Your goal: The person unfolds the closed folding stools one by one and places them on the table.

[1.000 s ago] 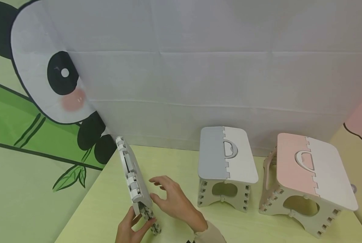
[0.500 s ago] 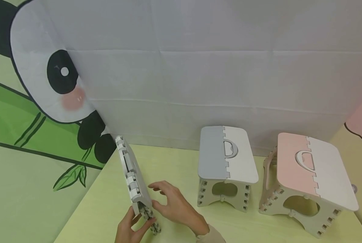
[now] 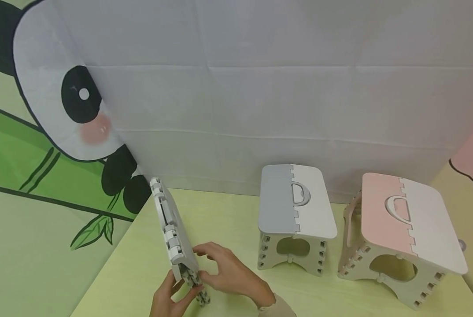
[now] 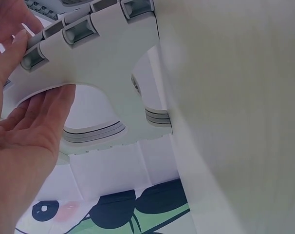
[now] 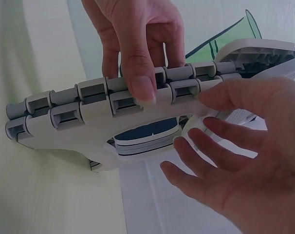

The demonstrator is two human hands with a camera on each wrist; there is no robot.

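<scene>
A folded grey-and-white step stool (image 3: 182, 237) stands on edge at the left of the table, leaning a little. Near its lower end my left hand (image 3: 169, 297) grips it. In the left wrist view, that hand's fingers (image 4: 60, 109) reach into the oval hole of the leg panel (image 4: 111, 63). Its thumb (image 5: 140, 83) presses on the hinged edge in the right wrist view. My right hand (image 3: 232, 273) is at the stool's right face, fingers loosely bent. In the right wrist view, its thumb tip is right at the panel and its fingers spread below the hole.
On the light wooden table (image 3: 228, 209), a smaller blue-grey and white stool (image 3: 278, 202) stands unfolded to the right. Beyond it is a larger pink and white stool (image 3: 383, 220), also unfolded. A white cloth (image 3: 240, 101) hangs behind, with a panda-printed one at the left.
My right hand has drifted slightly down and its fingertips have come closer to the folded stool. The left hand and the stool have stayed in place.
</scene>
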